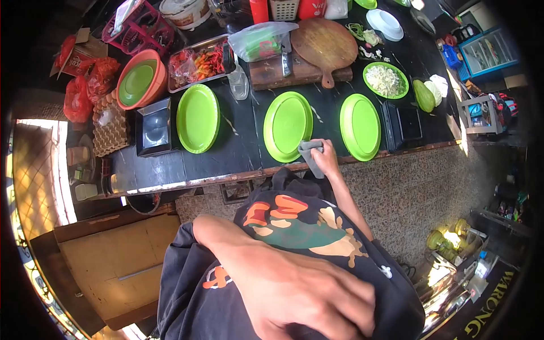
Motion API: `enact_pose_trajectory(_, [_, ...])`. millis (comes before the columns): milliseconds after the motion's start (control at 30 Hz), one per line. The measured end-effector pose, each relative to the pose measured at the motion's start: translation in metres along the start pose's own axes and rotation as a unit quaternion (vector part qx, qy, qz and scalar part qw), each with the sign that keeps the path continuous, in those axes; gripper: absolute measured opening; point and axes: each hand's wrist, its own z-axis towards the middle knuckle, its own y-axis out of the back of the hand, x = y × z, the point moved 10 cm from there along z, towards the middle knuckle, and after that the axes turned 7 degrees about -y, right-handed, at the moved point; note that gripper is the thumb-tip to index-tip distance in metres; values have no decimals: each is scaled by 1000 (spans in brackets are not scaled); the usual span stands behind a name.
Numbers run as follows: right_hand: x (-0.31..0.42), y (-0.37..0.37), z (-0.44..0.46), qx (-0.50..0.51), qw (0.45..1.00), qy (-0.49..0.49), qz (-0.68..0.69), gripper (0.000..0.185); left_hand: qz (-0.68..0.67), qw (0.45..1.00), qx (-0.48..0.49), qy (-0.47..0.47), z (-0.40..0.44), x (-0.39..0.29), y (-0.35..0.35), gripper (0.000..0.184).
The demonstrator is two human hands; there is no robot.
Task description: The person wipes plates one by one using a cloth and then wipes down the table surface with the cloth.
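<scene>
Using the middle of the view as the clock centre: the right hand [324, 157] is between 2 and 3, fingers closed around a gray cloth [311, 157] that's against the middle green plate [286, 126] at roughly that plate's 5 o'clock edge. The left hand [311, 292] is super close to the camera between 5 and 6, fingers bent; palm's hidden, so can't tell if it's holding anything. There's a left green plate [197, 119] at 10, a right green plate [360, 127] at 2, and a round wooden board [323, 45] around 1.
</scene>
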Motion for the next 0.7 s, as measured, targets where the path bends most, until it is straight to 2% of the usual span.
enact_pose_trajectory(67, [0, -2, -1, -4, 1000, 9, -14, 33, -18, 998, 22, 58, 1, 7, -1, 50])
enact_pose_trajectory(100, [0, -2, 0, -1, 1000, 4, -17, 33, -2, 999, -6, 50, 7, 1, 6, 35])
enact_pose_trajectory(133, [1, -1, 0, 1, 1000, -2, -21, 33, -1, 999, -6, 49, 7, -2, 4, 35])
enact_pose_trajectory(167, [-1, -1, -1, 1, 1000, 0, -22, 33, -65, 993, -13, 98, 5, 5, -2, 27])
enact_pose_trajectory(267, [4, 1, 3, -9, 999, 30, -23, 32, -115, 978, 31, 170, 11, 15, -2, 16])
enact_pose_trajectory(333, [3, 0, -1, 2, 1000, 7, -21, 32, -128, 976, 74, 157, 10, 22, -12, 21])
enact_pose_trajectory(367, [4, 1, -1, 2, 1000, 1, -19, 32, -107, 994, -16, 22, 14, 8, -7, 29])
enact_pose_trajectory(400, [3, 1, -1, 1, 1000, 2, -18, 32, -106, 994, -15, 23, 14, 9, -6, 29])
enact_pose_trajectory(500, [3, 2, 1, -2, 1000, 16, -23, 32, 16, 993, 7, -115, 16, -17, -3, 30])
enact_pose_trajectory(533, [3, 2, 1, -2, 1000, 15, -22, 33, 12, 993, 8, -114, 14, -14, -7, 30])
enact_pose_trajectory(567, [2, 2, 1, -2, 1000, 15, -21, 33, -4, 992, -30, -125, 9, -11, -8, 23])
enact_pose_trajectory(667, [5, 3, -1, -1, 1000, 11, -25, 33, -17, 982, -88, -169, -2, -7, -13, 28])
enact_pose_trajectory(700, [4, 4, -1, 0, 1000, 9, -26, 33, 15, 986, -145, -76, 2, -3, 0, 27])
